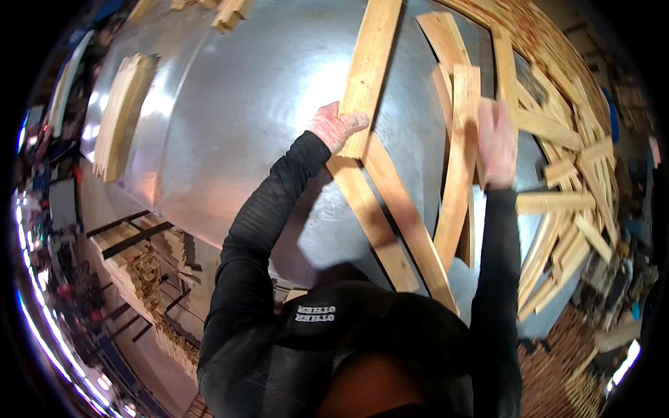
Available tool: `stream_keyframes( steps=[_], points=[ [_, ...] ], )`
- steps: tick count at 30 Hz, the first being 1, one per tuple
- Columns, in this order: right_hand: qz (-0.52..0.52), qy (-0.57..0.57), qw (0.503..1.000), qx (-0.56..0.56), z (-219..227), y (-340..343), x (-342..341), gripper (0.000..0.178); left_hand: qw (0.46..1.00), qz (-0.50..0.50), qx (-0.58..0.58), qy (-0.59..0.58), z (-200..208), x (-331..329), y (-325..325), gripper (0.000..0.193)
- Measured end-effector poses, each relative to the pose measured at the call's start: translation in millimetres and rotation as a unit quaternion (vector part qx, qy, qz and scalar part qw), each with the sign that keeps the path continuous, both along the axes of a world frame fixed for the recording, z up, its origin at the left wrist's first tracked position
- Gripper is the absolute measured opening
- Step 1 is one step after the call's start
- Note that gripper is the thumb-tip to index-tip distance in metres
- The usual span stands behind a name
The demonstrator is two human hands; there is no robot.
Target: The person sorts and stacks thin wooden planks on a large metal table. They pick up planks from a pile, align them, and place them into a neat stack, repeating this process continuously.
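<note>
My left hand, in a red and white work glove, is closed round the near end of a long pale wooden board. Its thumb lies across the board's top face. Two more boards, a left one and a right one, lie slanted below that end. My right hand, gloved alike, is blurred, and its fingers cannot be made out. It is right beside a curved-looking board and near an upright strip. Another board lies beyond them, partly overlapped.
All this rests on a shiny metal tabletop. A heap of loose wooden pieces covers the right side. Stacked strips stand at the left, with more pieces at the far edge. A rack of stacked wood is at the lower left.
</note>
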State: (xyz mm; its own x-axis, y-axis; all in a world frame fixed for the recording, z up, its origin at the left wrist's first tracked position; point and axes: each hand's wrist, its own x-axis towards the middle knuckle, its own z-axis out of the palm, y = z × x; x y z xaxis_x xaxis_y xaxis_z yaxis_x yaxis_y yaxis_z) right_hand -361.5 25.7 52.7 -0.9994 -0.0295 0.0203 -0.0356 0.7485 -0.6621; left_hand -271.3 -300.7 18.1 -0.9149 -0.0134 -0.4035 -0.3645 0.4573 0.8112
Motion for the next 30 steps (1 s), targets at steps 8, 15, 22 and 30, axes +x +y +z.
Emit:
stream_keyframes(
  steps=[8,15,22,30],
  points=[
    [0.008,-0.008,0.965,0.263,-51.1,-4.7,121.1,0.096,0.895,0.183,-0.403,-0.054,-12.6,-137.3,-154.9,0.052],
    [0.066,-0.07,0.974,0.206,-59.7,-33.1,125.9,0.092,0.635,0.348,-0.69,0.007,-53.9,-283.5,-296.6,0.036],
    [-0.006,-0.096,0.987,0.131,-81.0,-26.3,120.5,0.053,0.97,0.149,0.016,0.19,-62.5,-78.8,-89.4,0.044],
    [0.176,0.205,0.961,0.062,-2.8,-78.7,54.3,0.045,0.887,0.156,0.433,-0.017,-43.9,100.1,105.0,0.02]
  ],
)
